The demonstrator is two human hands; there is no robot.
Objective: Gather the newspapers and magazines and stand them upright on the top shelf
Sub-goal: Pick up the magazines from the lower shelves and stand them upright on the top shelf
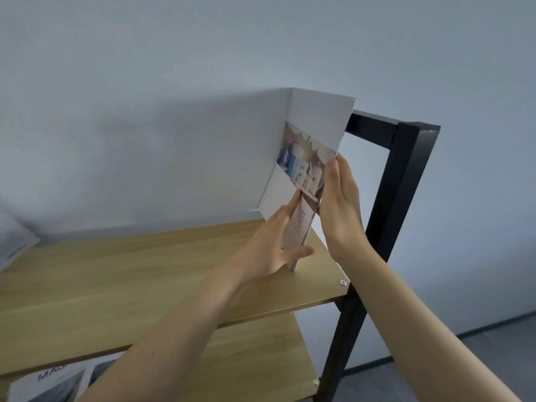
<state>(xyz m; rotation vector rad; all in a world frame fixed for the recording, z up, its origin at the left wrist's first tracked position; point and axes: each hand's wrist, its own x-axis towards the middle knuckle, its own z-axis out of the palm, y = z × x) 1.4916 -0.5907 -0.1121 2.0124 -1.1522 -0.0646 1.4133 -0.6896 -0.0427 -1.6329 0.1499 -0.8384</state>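
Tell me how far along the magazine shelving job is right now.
Done: a white magazine stands on the top shelf. In hand: left hand and right hand steady a pictured magazine upright. Left: one magazine on the lower shelf, papers at far left.

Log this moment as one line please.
stage: standing magazines upright | place: top shelf, right end | left hand: steadying | right hand: steadying

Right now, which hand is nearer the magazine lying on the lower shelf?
Left. The left hand presses the upright magazines above it; the right hand is further right. The lower magazine sits bottom left.
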